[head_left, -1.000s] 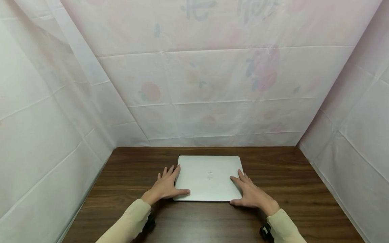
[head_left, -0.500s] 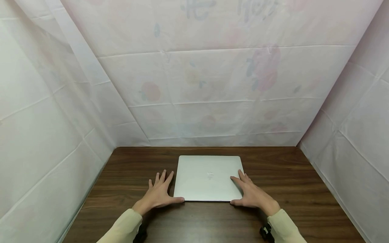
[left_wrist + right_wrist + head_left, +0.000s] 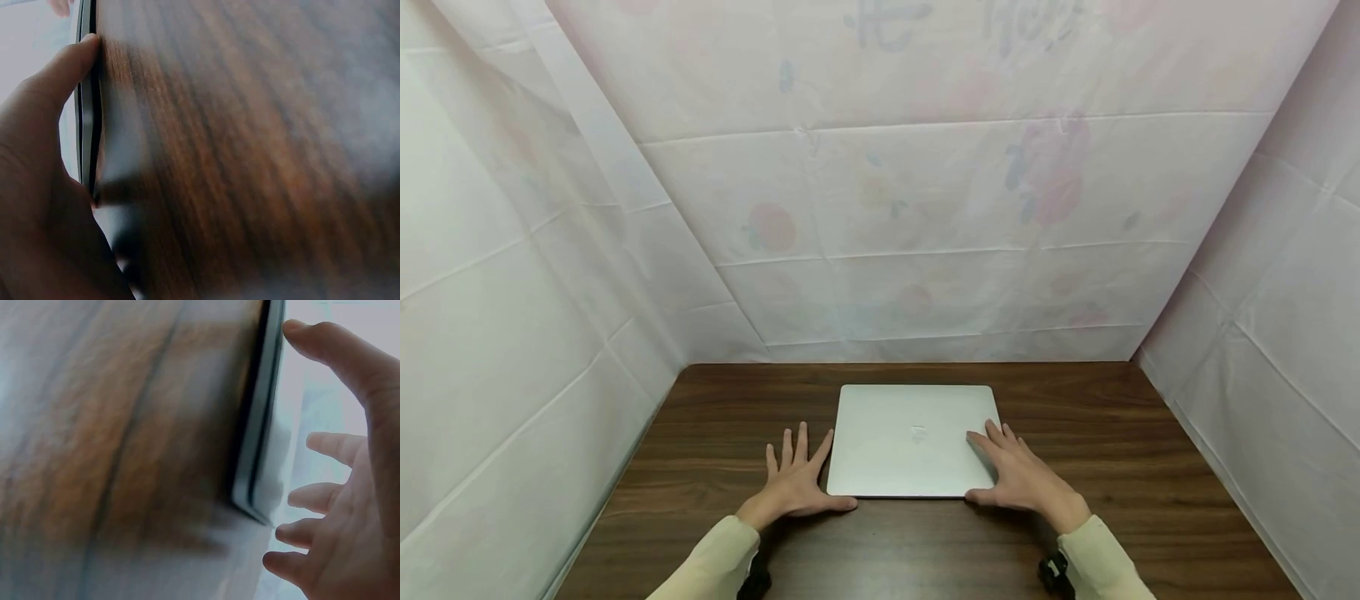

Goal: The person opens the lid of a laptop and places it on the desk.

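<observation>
A closed silver laptop (image 3: 913, 458) lies flat on the brown wooden table, with a small logo at the middle of its lid. My left hand (image 3: 792, 490) is spread at its left side, the index fingertip right at the side edge. In the left wrist view, the left thumb (image 3: 74, 65) lies against the laptop's front edge (image 3: 89, 125). My right hand (image 3: 1022, 482) hovers at the right front corner, fingers spread and its index finger overlapping the lid. The right wrist view has the right thumb (image 3: 331, 347) close by the front edge, with the other fingers apart from the laptop.
Dark wood-grain table (image 3: 887, 550) surrounds the laptop. Pale printed cloth hangs behind it (image 3: 925, 208) and along the left and right sides. A small black device (image 3: 1056, 575) sits at the right wrist, below the cream sleeve (image 3: 1105, 558).
My left hand has come off the lid, shifting left and toward the near side, so its thumb is now at the front edge. The right hand and the laptop have barely moved.
</observation>
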`<action>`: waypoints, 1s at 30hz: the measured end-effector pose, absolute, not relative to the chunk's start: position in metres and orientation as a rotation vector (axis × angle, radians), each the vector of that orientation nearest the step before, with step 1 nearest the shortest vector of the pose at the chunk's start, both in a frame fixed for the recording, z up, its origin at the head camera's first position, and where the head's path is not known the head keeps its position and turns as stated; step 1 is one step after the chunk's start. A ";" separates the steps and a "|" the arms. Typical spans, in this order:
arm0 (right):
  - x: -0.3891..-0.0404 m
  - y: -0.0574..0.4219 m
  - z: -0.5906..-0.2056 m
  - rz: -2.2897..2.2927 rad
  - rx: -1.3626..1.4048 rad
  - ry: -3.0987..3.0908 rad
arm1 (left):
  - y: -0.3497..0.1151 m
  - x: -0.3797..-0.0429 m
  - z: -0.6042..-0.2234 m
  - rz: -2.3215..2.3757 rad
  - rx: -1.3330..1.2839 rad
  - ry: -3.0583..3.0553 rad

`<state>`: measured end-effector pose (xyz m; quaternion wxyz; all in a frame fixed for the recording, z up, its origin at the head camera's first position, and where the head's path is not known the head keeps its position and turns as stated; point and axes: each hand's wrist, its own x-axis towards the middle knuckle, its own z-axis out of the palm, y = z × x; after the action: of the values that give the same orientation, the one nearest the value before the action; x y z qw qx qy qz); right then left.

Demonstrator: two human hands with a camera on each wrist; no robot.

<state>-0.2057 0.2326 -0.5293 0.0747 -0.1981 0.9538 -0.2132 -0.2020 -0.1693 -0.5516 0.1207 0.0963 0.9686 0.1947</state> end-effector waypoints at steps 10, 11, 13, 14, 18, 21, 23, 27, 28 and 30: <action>-0.203 0.212 -0.519 -0.644 -0.681 2.977 | -0.167 -0.202 -0.551 0.550 0.269 2.823; -0.203 0.209 -0.520 -0.655 -0.692 2.986 | -0.167 -0.202 -0.550 0.544 0.269 2.820; -0.202 0.202 -0.520 -0.685 -0.695 2.996 | -0.167 -0.202 -0.550 0.532 0.269 2.817; -0.201 0.199 -0.521 -0.694 -0.694 3.000 | -0.167 -0.202 -0.550 0.535 0.272 2.820; -0.197 0.185 -0.526 -0.719 -0.683 3.016 | -0.167 -0.203 -0.551 0.520 0.268 2.820; -0.194 0.174 -0.529 -0.739 -0.673 3.027 | -0.167 -0.203 -0.552 0.514 0.269 2.822; -0.192 0.167 -0.530 -0.755 -0.662 3.026 | -0.166 -0.203 -0.552 0.508 0.270 2.823; -0.188 0.156 -0.534 -0.762 -0.622 3.012 | -0.167 -0.203 -0.553 0.502 0.271 2.824; -0.187 0.154 -0.535 -0.760 -0.610 3.008 | -0.167 -0.203 -0.554 0.501 0.270 2.824; -0.185 0.151 -0.537 -0.762 -0.588 3.002 | -0.167 -0.204 -0.554 0.501 0.270 2.825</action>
<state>-0.1855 0.1509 -0.5369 -0.0054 -0.1864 0.9522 -0.2418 -0.2035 -0.1668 -0.5541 0.1294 0.0928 0.9721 0.1724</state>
